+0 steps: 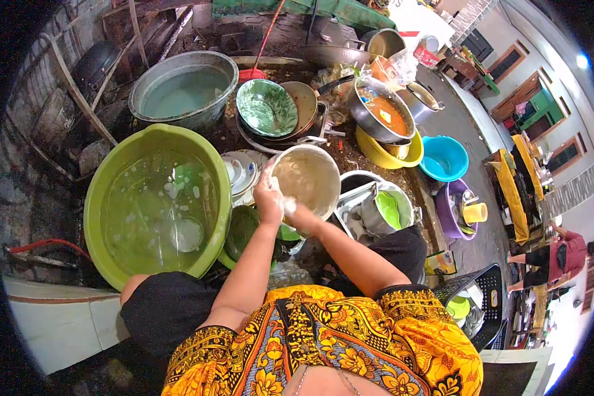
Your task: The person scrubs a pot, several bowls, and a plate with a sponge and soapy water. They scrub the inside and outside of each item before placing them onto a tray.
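My left hand [268, 200] grips the left rim of a large metal pot [313, 175], which is tilted so that its inside shows. My right hand [299, 216] is at the pot's near rim, smeared by motion, with white suds around it. Its fingers are too blurred to make out. Left of the pot lie stacked plates [243, 173], and a green basin [233, 245] is partly hidden under my left forearm. A big lime-green tub [94, 218] of soapy water stands at my left knee, with a round dish [185, 235] under the water.
Behind the tub is a grey basin [138, 109] of water. A green marbled bowl [266, 107] leans among pans. To the right stand a pot of orange liquid [388, 113], a blue basin [444, 158], a purple basin [447, 218] and a black crate [492, 297]. A person [564, 259] stands far right.
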A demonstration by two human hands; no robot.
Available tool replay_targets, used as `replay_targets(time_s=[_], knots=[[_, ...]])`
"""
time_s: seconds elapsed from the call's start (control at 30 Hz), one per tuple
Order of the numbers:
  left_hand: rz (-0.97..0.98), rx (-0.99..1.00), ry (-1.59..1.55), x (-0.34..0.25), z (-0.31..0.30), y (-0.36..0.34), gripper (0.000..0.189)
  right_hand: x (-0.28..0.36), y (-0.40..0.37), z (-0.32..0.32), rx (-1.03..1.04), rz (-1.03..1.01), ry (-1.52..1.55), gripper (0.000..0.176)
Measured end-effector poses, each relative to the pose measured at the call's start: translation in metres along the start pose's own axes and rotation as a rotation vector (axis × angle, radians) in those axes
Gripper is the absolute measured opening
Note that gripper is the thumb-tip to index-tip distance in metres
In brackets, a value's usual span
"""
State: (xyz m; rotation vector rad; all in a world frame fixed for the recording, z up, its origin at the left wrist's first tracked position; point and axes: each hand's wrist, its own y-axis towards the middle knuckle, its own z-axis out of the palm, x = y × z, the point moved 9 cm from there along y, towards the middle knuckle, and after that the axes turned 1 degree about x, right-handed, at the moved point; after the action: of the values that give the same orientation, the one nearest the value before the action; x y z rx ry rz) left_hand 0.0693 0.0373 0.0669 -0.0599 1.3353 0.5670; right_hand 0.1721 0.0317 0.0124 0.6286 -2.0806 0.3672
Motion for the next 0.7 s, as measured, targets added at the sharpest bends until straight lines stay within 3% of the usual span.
replay_targets(time_s=[0.03,0.07,0.13,0.2,0.27,0.4,0.47,0.53,0.6,0.63,0.67,0.7], knots=[[0.045,0.034,0.027,-0.006,0.000,0.003,0.049,-0.018,-0.005,0.007,-0.001,0.223,0.038,0.030],[0.045,0.028,0.031,-0.007,-0.003,0.006,0.049,-0.018,-0.003,0.003,0.005,0.221,0.039,0.030],[0.156,0.079,0.176,-0.024,-0.003,0.010,0.049,-0.053,-0.013,-0.006,0.432,0.488,-0.720,0.027],[0.113,0.116,0.158,-0.026,-0.004,0.012,0.043,-0.040,-0.007,-0.042,0.513,0.237,-1.173,0.024],[0.012,0.205,0.116,-0.017,0.006,0.010,0.039,-0.059,0.013,-0.068,0.038,-0.368,-1.395,0.026],[0.015,0.374,0.111,-0.014,0.021,0.009,0.036,-0.033,0.011,-0.065,0.010,-0.559,-1.376,0.033],[0.038,0.329,0.046,-0.013,0.023,0.009,0.042,-0.047,-0.002,-0.066,-0.172,-0.233,-1.307,0.043],[-0.076,0.274,-0.255,-0.015,0.025,0.010,0.044,-0.087,-0.005,-0.040,-0.020,0.484,-0.493,0.050],[-0.083,0.284,-0.224,0.000,0.028,0.006,0.034,-0.060,0.003,-0.003,0.035,0.329,-0.401,0.052],[-0.080,0.295,-0.144,0.001,0.030,0.001,0.033,-0.092,0.017,0.016,-0.076,0.140,-0.306,0.058],[-0.077,0.311,-0.064,0.000,0.034,-0.005,0.033,-0.130,0.023,0.022,-0.073,0.144,-0.295,0.058],[-0.173,0.329,-0.095,-0.001,0.038,-0.012,0.032,-0.158,0.025,0.003,-0.272,0.120,-0.172,0.057]])
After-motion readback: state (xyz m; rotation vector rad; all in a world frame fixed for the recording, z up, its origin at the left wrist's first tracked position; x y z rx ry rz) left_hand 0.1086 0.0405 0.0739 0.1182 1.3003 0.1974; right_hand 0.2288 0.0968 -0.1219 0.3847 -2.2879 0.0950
